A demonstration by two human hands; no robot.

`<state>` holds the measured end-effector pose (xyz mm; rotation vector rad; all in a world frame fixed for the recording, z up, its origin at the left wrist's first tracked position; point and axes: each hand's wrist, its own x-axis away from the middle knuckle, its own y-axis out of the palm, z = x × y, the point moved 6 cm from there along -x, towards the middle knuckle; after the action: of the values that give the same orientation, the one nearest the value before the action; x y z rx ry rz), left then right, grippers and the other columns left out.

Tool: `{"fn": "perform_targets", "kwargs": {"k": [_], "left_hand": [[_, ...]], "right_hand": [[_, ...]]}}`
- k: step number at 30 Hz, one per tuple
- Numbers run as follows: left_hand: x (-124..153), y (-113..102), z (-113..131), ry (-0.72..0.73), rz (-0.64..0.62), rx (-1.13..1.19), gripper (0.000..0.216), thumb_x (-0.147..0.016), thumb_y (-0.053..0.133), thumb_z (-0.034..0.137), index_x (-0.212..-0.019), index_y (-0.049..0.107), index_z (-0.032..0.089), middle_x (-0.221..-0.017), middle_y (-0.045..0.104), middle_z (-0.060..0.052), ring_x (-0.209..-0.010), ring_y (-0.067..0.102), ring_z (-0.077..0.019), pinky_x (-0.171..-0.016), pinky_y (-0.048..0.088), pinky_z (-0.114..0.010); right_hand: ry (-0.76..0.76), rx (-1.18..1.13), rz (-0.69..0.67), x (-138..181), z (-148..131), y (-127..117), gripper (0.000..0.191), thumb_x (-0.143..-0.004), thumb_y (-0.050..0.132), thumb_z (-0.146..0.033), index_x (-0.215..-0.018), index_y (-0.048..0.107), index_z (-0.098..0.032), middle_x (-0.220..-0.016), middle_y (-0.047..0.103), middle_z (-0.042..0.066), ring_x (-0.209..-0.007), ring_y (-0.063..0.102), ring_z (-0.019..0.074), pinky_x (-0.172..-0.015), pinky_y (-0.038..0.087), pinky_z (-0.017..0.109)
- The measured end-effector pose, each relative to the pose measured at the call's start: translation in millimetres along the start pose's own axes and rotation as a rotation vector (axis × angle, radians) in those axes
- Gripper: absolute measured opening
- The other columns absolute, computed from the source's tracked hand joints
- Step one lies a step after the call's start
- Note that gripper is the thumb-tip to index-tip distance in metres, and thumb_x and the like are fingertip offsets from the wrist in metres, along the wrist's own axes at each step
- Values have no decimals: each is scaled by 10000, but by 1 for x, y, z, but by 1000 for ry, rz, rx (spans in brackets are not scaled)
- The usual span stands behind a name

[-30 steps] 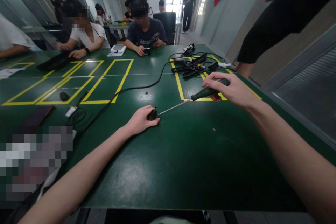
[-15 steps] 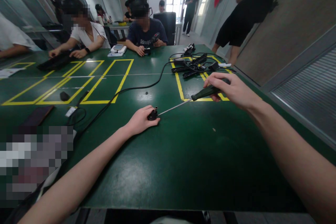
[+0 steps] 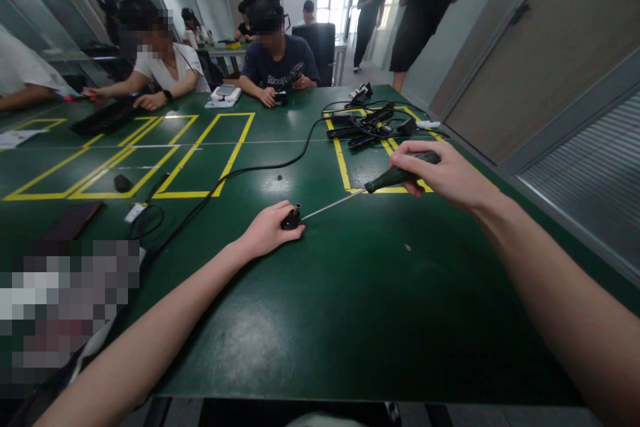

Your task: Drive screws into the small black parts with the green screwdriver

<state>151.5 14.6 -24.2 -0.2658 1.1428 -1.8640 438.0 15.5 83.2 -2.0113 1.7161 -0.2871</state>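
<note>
Head view: left hand on the green tabletop, thumb and fingers closed around a small black part with a short metal-tipped stub pointing up. Part is left of table centre, at or just above the surface; can't tell if it's touching. Right hand grips the dark green handle of a long-shaft screwdriver, fingers wrapped over the handle. Shaft slopes down-left to the part; tip ends at its right side, actual engagement too small to tell.

Beyond the right hand: heap of black parts and cables on yellow tape outlines. Black cable runs from the heap across the table to the left of the left hand. Left side: dark flat slab, a small dark lump.

Far edge: seated co-worker in navy T-shirt holding a dark tool, white device just beside. Co-worker in white top at a black case-like item.
</note>
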Motion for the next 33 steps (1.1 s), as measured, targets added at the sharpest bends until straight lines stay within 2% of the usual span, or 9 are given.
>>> {"fn": "perform_targets", "kwargs": {"k": [7,10,15,17,20,23,29,31,33], "left_hand": [[-1,0,0,5,0,-5,321,-906,673,359,-712,462,217,-763,504,14,-684,490,-159,-679,423,-289],[-1,1,-1,3,1,-13,319,-902,673,355,-711,459,218,-759,501,14,-685,489,-159,-674,416,-287],[0,1,-1,-3,-2,-8,319,-901,674,370,-712,467,217,-753,501,15,-680,483,-158,-664,412,-284],[0,0,0,-4,-1,-4,317,-899,679,361,-710,469,216,-755,506,14,-681,488,-158,-661,415,-283],[0,0,1,-5,1,4,327,-897,686,347,-703,457,217,-762,510,13,-688,497,-159,-675,426,-289],[0,0,1,-7,-5,11,328,-901,679,354,-705,453,219,-762,505,14,-691,495,-161,-683,429,-292],[-1,1,0,-7,-5,12,309,-900,676,367,-724,469,219,-762,493,16,-687,488,-164,-681,416,-294],[0,0,0,-3,-7,18,309,-906,673,368,-728,470,218,-763,491,16,-687,487,-164,-683,415,-294],[0,0,0,-2,-6,17,310,-910,674,365,-728,471,218,-761,493,16,-689,490,-164,-683,415,-293]], "right_hand": [[-56,55,32,0,-4,-6,338,-700,878,-458,-836,701,-204,-672,670,5,-583,607,138,-568,462,284],[-71,46,24,-1,-3,-5,350,-741,850,-511,-807,693,-205,-665,656,10,-577,600,139,-564,459,288],[1,7,-20,0,3,0,461,-893,703,-663,-809,641,-214,-477,526,-24,-426,485,120,-458,373,271],[10,5,-9,0,3,-1,416,-874,746,-618,-835,639,-217,-483,533,-29,-432,498,122,-457,376,266],[-44,2,10,0,-2,-4,331,-770,844,-474,-871,672,-210,-659,643,3,-537,583,129,-529,450,276],[-86,1,-2,-1,-5,-4,308,-713,852,-414,-876,696,-205,-785,676,19,-583,594,121,-557,467,280],[-12,-13,-15,0,1,-1,394,-881,724,-587,-787,649,-211,-540,557,-7,-476,519,128,-489,397,279],[2,-12,-5,1,2,-1,386,-861,753,-579,-802,643,-214,-534,563,-9,-480,529,133,-497,404,280],[-16,1,8,0,2,-4,344,-804,812,-520,-835,665,-211,-636,633,8,-543,585,139,-544,448,284]]}}
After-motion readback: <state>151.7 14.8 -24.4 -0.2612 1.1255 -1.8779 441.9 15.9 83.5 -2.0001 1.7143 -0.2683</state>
